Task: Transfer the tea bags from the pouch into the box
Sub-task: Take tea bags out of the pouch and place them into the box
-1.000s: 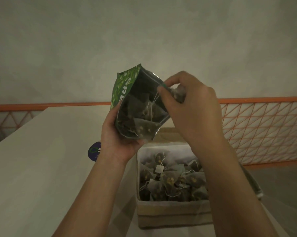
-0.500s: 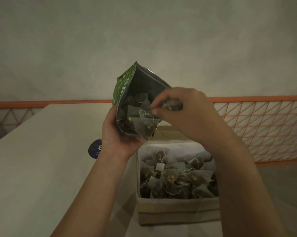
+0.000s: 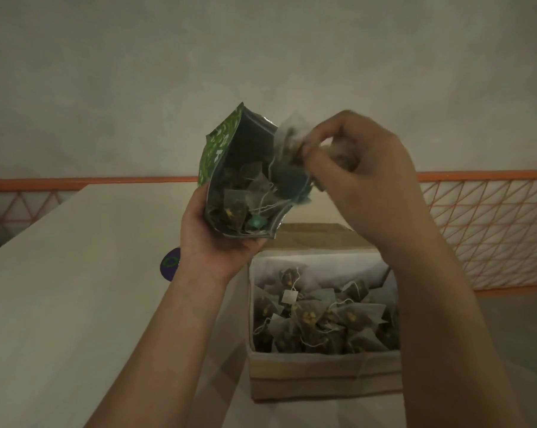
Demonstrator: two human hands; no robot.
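The left hand (image 3: pixel 217 239) grips the green pouch (image 3: pixel 239 174) from below, mouth tipped open above the box's (image 3: pixel 322 375) far left corner, tea bags (image 3: pixel 245 205) visible inside it. The right hand (image 3: pixel 366 177) pinches a small clutch of pyramid bags (image 3: pixel 291 140) right at the pouch's mouth, above the box. In the box, a heap of bags (image 3: pixel 319 319) with strings and a white tag (image 3: pixel 289 295). Left of the box, a purple sticker (image 3: pixel 170 263) on the table (image 3: pixel 60 288).

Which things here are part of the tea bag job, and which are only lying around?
Part of the job:
- green pouch, gripped by left hand
- tea bags pinched by right hand
- cardboard box, with tea bags inside

Only lying around:
- purple round sticker on the table
- orange railing
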